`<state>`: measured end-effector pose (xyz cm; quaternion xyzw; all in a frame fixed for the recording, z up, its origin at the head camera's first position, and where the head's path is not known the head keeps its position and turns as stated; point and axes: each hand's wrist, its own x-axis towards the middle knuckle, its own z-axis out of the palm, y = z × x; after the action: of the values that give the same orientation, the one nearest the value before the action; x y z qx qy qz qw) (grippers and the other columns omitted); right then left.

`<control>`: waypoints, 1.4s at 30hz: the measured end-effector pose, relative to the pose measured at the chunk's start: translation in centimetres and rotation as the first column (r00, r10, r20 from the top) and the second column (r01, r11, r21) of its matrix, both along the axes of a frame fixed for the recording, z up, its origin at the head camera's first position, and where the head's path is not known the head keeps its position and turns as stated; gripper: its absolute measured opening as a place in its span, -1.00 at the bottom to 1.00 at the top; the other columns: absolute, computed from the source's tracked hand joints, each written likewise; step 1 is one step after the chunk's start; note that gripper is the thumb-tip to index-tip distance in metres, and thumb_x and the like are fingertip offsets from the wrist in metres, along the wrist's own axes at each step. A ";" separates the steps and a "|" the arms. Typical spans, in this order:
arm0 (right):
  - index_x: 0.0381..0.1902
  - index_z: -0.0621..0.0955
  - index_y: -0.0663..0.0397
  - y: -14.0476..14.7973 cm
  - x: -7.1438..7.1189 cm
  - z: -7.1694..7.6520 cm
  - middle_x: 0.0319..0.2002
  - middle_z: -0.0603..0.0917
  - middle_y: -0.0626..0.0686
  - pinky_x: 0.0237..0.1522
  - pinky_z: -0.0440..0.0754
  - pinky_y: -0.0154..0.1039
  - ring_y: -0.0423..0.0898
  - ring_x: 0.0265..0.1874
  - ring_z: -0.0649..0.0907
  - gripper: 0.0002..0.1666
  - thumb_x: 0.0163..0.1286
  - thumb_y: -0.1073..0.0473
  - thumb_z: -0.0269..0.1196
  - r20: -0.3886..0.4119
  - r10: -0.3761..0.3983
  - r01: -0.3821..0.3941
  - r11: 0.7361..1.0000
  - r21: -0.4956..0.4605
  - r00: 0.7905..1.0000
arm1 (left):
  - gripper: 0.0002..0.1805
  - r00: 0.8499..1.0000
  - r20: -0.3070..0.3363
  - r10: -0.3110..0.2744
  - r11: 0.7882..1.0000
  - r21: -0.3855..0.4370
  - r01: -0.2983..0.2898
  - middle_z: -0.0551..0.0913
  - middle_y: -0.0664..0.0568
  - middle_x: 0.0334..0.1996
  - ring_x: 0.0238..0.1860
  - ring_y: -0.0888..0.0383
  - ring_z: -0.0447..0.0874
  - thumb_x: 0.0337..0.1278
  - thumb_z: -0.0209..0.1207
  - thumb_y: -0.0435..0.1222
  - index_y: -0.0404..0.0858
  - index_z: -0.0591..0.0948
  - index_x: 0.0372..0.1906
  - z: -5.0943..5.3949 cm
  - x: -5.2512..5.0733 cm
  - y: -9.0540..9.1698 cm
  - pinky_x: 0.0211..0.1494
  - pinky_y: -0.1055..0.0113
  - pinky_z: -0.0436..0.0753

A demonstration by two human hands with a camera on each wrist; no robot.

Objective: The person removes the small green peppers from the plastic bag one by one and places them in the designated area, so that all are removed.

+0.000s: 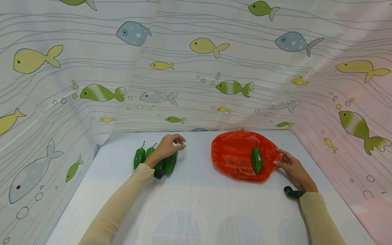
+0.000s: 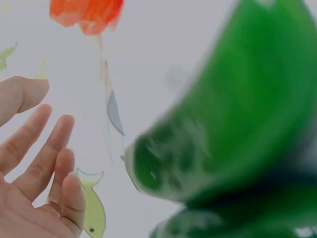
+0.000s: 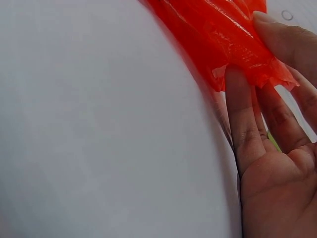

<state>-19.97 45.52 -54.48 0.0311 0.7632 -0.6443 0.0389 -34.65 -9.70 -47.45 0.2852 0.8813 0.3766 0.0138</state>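
Note:
A red plastic bag (image 1: 229,146) with dark printing lies flat at the right of the table. One green chili pepper (image 1: 256,160) rests on it, stem pointing away. At the bag's right end, my right hand (image 1: 294,170) holds the gathered edge (image 3: 247,59), thumb on one side and fingers on the other. My left hand (image 1: 166,148) hovers over a row of several green peppers (image 1: 139,157) at the left, its fingers loosely bent with nothing between them. In the left wrist view, a blurred green pepper (image 2: 237,109) looms close, apart from the fingers. My left forearm partly hides the row.
The white table (image 1: 190,197) has pale arch patterns near its front. A fish-print curtain (image 1: 196,78) encloses the back and both sides. Dark wrist cameras sit under the left wrist and beside the right wrist (image 1: 292,192).

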 end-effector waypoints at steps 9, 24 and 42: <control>0.63 0.18 -0.23 0.0 -0.1 0.0 0.59 0.09 0.21 0.11 0.53 -0.50 -0.21 0.32 0.35 -0.11 0.48 0.03 0.34 -0.002 -0.003 0.003 1.000 0.009 1.000 | -0.74 0.998 0.046 -0.042 0.998 0.038 0.041 0.73 0.10 -0.11 -0.07 0.11 0.63 0.33 0.35 -0.14 -0.12 0.71 0.03 0.7 0.4 2.7 0.00 0.13 0.61; 0.63 0.19 -0.23 -0.1 -0.1 0.0 0.58 0.11 0.17 0.12 0.54 -0.49 -0.19 0.33 0.35 -0.13 0.49 0.04 0.33 0.000 -0.004 0.004 1.000 -0.005 1.000 | -0.77 0.990 0.064 -0.126 0.991 0.058 0.123 0.70 0.15 -0.18 -0.14 0.16 0.62 0.32 0.36 -0.15 -0.11 0.70 0.00 1.0 1.3 7.5 -0.11 0.27 0.64; 0.62 0.21 -0.20 -0.1 0.0 -0.1 0.58 0.14 0.16 0.12 0.54 -0.49 -0.20 0.32 0.37 -0.11 0.46 0.06 0.36 0.010 -0.022 0.022 0.999 -0.040 1.000 | -0.66 0.965 0.051 -0.257 0.963 0.091 0.252 0.68 0.14 -0.17 -0.15 0.15 0.56 0.34 0.34 -0.13 -0.27 0.68 0.06 1.0 1.9 13.3 -0.10 0.32 0.58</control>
<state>-19.97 45.38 -54.61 0.0419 0.7494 -0.6598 0.0359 -32.74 3.56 -46.46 0.3843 0.8199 0.4171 0.0778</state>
